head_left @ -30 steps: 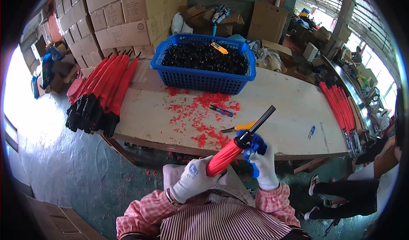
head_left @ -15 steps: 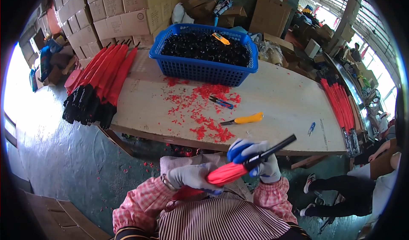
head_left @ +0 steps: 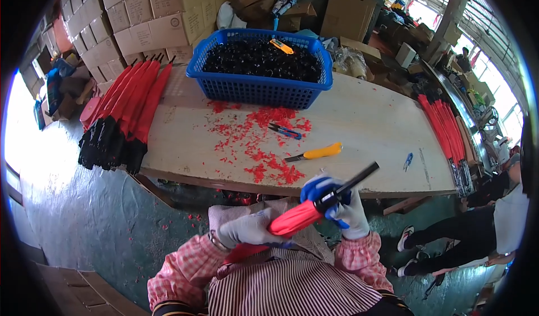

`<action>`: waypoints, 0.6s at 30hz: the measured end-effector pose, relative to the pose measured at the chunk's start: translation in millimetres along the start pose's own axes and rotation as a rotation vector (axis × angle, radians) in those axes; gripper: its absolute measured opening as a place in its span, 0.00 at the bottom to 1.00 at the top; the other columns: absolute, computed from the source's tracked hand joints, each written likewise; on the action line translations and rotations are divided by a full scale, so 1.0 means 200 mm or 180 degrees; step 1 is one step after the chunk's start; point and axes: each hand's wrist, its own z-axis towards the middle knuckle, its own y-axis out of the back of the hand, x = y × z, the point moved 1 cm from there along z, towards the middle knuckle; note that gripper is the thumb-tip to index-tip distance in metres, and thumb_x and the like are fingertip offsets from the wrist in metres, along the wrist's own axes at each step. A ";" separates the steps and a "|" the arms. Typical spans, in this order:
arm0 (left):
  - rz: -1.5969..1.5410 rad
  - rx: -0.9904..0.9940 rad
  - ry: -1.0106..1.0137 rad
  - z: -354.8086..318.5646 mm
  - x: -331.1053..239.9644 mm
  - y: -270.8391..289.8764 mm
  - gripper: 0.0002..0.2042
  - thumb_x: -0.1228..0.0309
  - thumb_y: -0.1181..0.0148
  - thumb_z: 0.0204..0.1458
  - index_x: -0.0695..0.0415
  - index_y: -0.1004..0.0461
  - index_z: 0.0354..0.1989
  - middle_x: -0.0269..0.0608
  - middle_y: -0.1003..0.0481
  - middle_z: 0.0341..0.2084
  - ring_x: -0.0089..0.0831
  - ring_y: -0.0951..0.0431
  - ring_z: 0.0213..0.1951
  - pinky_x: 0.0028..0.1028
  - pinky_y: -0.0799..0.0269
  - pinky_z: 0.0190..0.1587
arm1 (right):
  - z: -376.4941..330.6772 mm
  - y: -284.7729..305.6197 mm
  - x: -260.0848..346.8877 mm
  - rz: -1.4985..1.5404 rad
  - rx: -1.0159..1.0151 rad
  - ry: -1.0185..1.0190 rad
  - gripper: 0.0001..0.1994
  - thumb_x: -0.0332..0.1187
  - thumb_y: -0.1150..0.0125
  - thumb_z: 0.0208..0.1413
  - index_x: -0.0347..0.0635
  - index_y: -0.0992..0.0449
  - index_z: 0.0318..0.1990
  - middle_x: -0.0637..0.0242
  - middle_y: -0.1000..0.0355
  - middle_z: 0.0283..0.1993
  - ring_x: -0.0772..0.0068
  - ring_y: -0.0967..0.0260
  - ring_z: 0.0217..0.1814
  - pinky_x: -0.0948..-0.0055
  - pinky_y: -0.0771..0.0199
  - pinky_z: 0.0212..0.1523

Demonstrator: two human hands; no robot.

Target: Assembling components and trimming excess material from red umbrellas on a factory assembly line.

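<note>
1. The left hand [head_left: 250, 228], gloved, reaches in from the lower left, its back turned up, grasping the red cloth of the umbrella [head_left: 295, 218].
2. The right hand [head_left: 342, 206], also gloved, rises from the lower right, fingers curled around the black collar at the cloth's upper end.
3. The umbrella slants up to the right in front of the striped apron [head_left: 281, 282]; its black shaft [head_left: 362, 174] juts past the right hand, crossing the table's near edge in this view.
4. The left fingertips are hidden, as is the umbrella's lower end; red cloth shows again below the left wrist.
5. The black pieces [head_left: 258, 60] in the basket [head_left: 252, 91] are too small to tell singly. A co-worker [head_left: 508, 220] is cut off at the right.
6. The table [head_left: 370, 122] has its front edge just beyond the hands. The knife [head_left: 323, 151] lies near that edge; pale tabletop stretches between it and the blue snips [head_left: 408, 161].
</note>
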 end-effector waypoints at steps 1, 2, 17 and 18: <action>-0.0374 0.0588 0.0089 0.01 0.07 0.02 0.17 0.67 0.23 0.51 0.64 0.19 0.45 0.45 0.16 0.32 0.24 0.17 0.36 0.31 0.20 0.42 | 0.05 0.00 0.02 0.0049 0.0625 0.0513 0.25 0.40 0.20 0.51 0.31 0.18 0.51 0.62 0.19 0.44 0.75 0.22 0.47 0.74 0.23 0.51; -0.0743 0.1183 0.0169 0.02 0.07 0.03 0.17 0.68 0.24 0.50 0.64 0.18 0.45 0.48 0.15 0.32 0.25 0.15 0.37 0.32 0.20 0.42 | 0.08 0.00 0.03 0.0092 0.1244 0.1035 0.25 0.40 0.18 0.50 0.31 0.18 0.50 0.62 0.19 0.44 0.75 0.22 0.46 0.74 0.22 0.50; 0.0571 -0.0661 -0.0246 0.05 0.01 -0.06 0.20 0.67 0.24 0.54 0.68 0.19 0.49 0.47 0.15 0.32 0.26 0.17 0.31 0.32 0.19 0.39 | -0.02 0.04 -0.16 0.0531 -0.0522 0.0194 0.48 0.45 0.15 0.47 0.30 0.36 0.71 0.53 0.20 0.54 0.66 0.21 0.53 0.65 0.21 0.59; 0.0614 -0.0699 -0.0205 0.05 0.02 -0.07 0.20 0.67 0.24 0.54 0.68 0.19 0.50 0.47 0.15 0.32 0.26 0.17 0.31 0.32 0.19 0.39 | -0.03 0.04 -0.17 0.0561 -0.0651 0.0184 0.49 0.43 0.16 0.49 0.31 0.38 0.73 0.53 0.20 0.54 0.65 0.21 0.55 0.64 0.21 0.59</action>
